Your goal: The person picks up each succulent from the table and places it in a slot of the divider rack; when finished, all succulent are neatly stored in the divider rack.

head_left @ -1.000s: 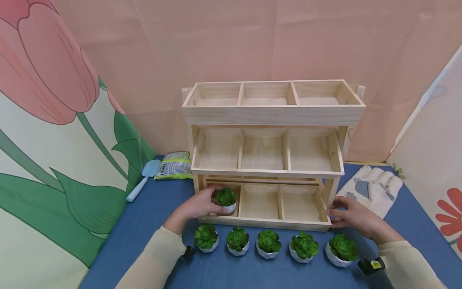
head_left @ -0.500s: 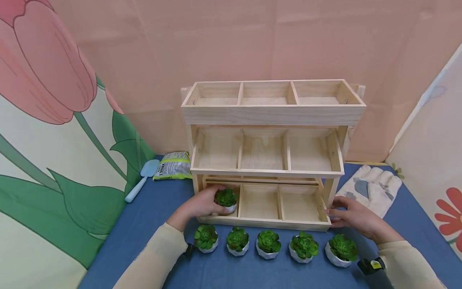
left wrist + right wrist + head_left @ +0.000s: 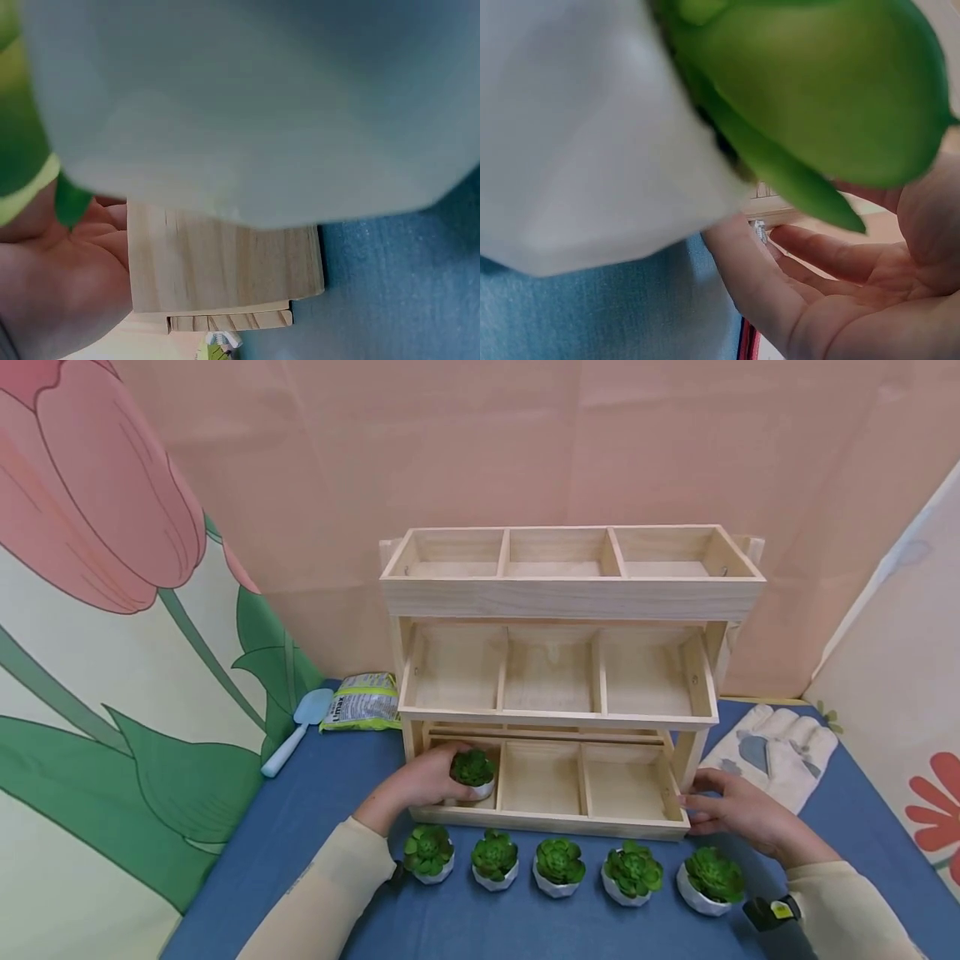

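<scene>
In the head view my left hand point(image 3: 427, 777) grips a green succulent in a small white pot point(image 3: 473, 769), inside the left compartment of the bottom tier. The tier belongs to a three-tier wooden planter shelf point(image 3: 570, 599). At the shelf's lower right end, my right hand point(image 3: 731, 808) touches the side with relaxed fingers. A blurred white pot point(image 3: 255, 112) fills the upper left wrist view and hides much of the left hand. Another potted succulent point(image 3: 592, 150) looms close in the right wrist view, in front of the right hand's palm and fingers.
A row of several potted succulents point(image 3: 558, 867) stands on the blue cloth point(image 3: 510, 935) before the shelf, between the forearms. A light-blue trowel point(image 3: 296, 735) and a green-and-white bag point(image 3: 362, 702) lie at left. Patterned gloves point(image 3: 776, 752) lie behind the right hand.
My left hand has shifted slightly right with the succulent inside the compartment. The right hand stays at the shelf's end, and the row of pots has not moved.
</scene>
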